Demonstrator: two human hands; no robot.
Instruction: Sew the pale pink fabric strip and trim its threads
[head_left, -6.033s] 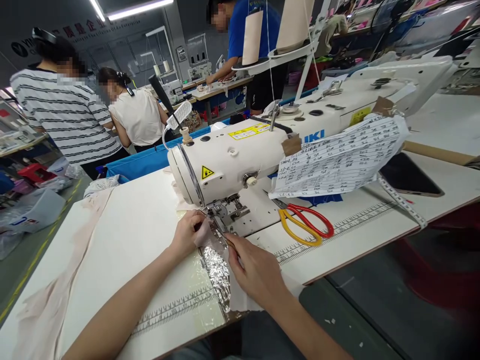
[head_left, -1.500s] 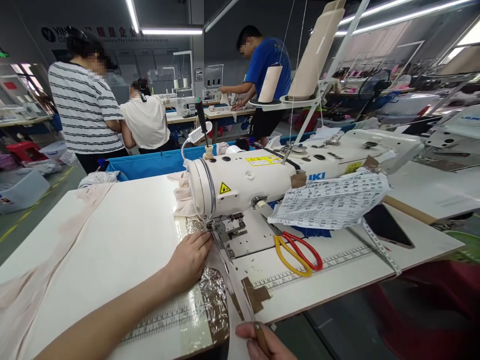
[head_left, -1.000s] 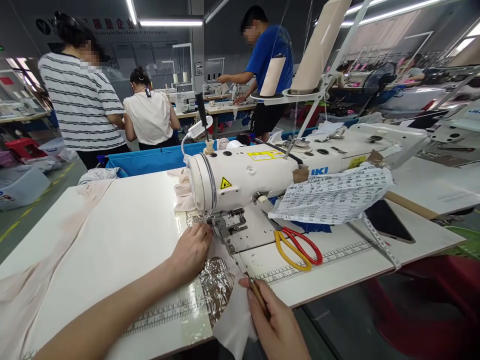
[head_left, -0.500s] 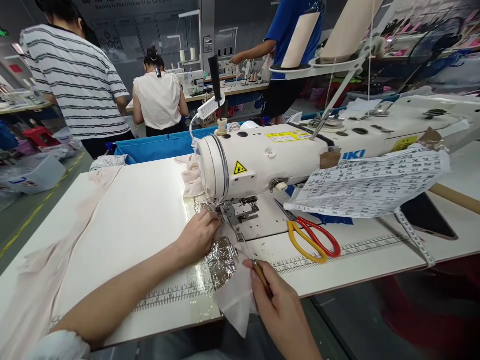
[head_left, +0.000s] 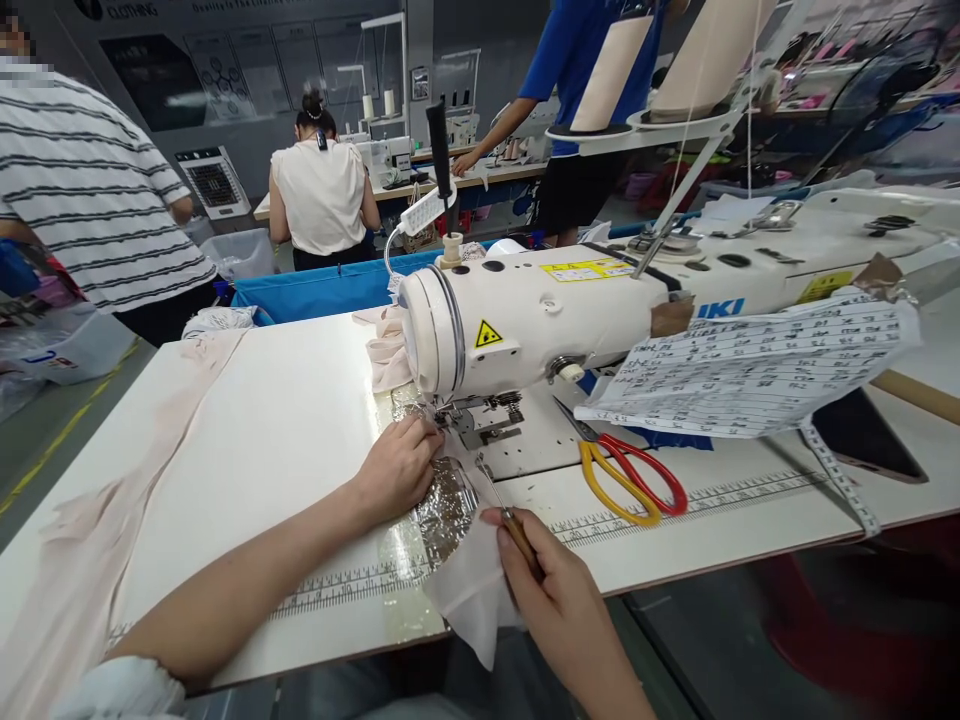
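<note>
My left hand (head_left: 397, 468) has its fingers bent and pressed together on a thin pale pink fabric (head_left: 474, 590), right by the needle area of a white sewing machine (head_left: 517, 320). My right hand (head_left: 559, 590) is closed round the wooden handle of an awl (head_left: 523, 540). Its thin metal shaft points forward and left, with the tip at the fabric near the presser foot. From there the fabric runs down over the table's front edge. Under it lies a shiny, clear-taped strip (head_left: 442, 515). My left fingertips partly hide the stitching spot.
Scissors (head_left: 634, 480) with red and yellow handles lie right of my right hand. Beyond are a written paper sheet (head_left: 757, 370), a tape measure (head_left: 840, 480) and a dark phone (head_left: 870, 435). Long pale fabric (head_left: 142, 480) lies along the table's left side. Several people stand or sit behind.
The view has shifted slightly. The person in the striped shirt has moved left. Both hands stay almost in place, with the awl still in my right hand and its tip close to the presser foot.
</note>
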